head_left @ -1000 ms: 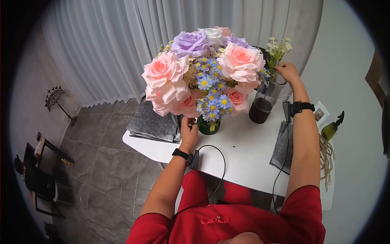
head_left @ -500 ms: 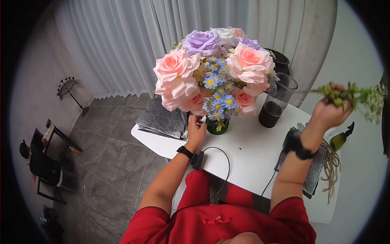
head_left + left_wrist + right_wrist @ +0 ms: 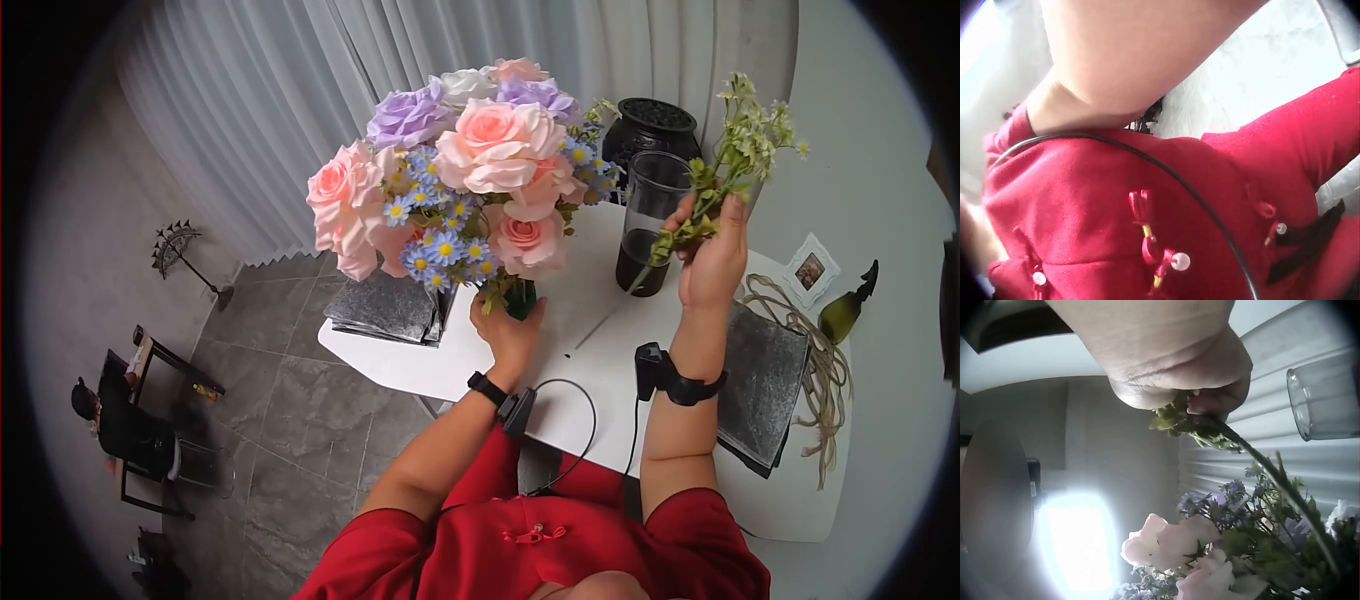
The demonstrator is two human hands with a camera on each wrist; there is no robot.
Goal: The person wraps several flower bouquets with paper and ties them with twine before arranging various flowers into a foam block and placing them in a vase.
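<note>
In the head view my right hand (image 3: pixel 712 255) pinches a leafy sprig of small white flowers (image 3: pixel 750 130) just below its blossoms. The sprig's long bare stem slants down to the left, over the white table (image 3: pixel 600 370). Beside it stands a tall glass vase (image 3: pixel 650 205) with dark liquid in its lower part. My left hand (image 3: pixel 508 325) grips a green vase (image 3: pixel 520 298), thumb on one side and fingers on the other. This vase bears a large bouquet of pink roses (image 3: pixel 500 140), purple and white roses and blue daisies (image 3: pixel 443 247). The right wrist view shows the sprig's stem (image 3: pixel 1285 484) above the bouquet.
Dark grey folders (image 3: pixel 385 308) lie at the table's left edge, and another grey stack (image 3: pixel 765 385) at the right. Near that stack are raffia strands (image 3: pixel 825 400), a white picture frame (image 3: pixel 812 270) and a green bottle (image 3: pixel 845 312). A black pot (image 3: pixel 650 125) stands behind the glass vase.
My right hand has lifted the sprig out of the glass vase, swung it out right, then brought it back upright. My left hand has shifted right onto the green vase, and the bouquet has turned.
</note>
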